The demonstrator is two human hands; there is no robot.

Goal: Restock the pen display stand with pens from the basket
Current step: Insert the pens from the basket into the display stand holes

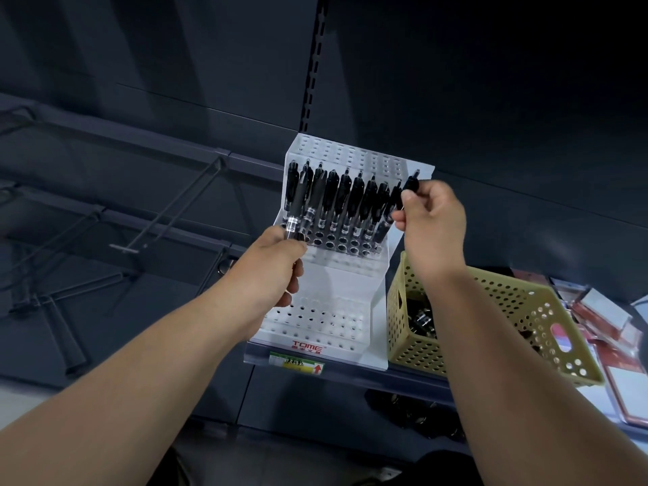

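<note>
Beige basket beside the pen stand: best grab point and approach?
Probably the oval handle cutout in the near wall of the basket, fingers hooked in from the front right. The perforated walls flare outward, the pen stand sits close on its left, and the right forearm crosses above it.

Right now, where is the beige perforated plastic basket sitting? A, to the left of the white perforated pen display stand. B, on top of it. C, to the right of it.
C: the beige perforated plastic basket stands close beside the white perforated pen display stand, on its right side.
</note>
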